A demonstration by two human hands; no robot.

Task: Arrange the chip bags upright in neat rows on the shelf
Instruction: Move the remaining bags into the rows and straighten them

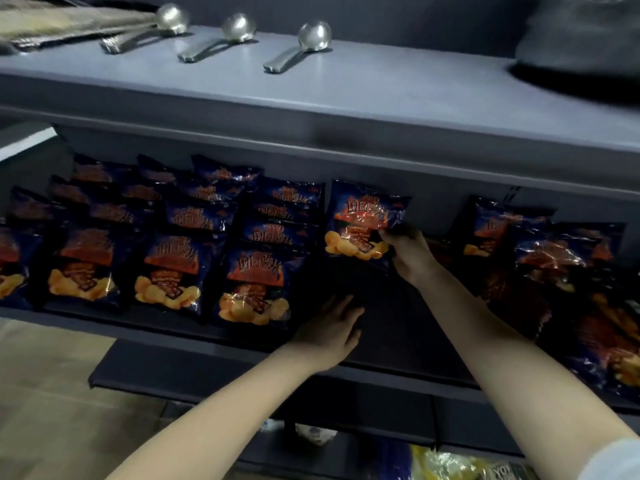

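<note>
Glossy, crinkled plastic chip bags (252, 282) shine on a matt dark shelf (381, 317) by the hands (330, 327) (408, 254); polished metal ladles (313, 36) gleam above them.

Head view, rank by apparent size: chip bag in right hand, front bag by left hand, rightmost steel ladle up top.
1. Tie: dark blue foil chip bag gripped by right hand, and matching front bag by left hand; too alike to rank.
2. Rightmost shiny steel ladle, smallest.

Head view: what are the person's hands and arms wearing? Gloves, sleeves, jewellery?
The left hand and right hand are ungloved, with no rings or watch visible. The left forearm and right forearm are bare. A pale whitish sleeve edge shows on the right arm at the bottom right corner; no sleeve shows on the left.
</note>
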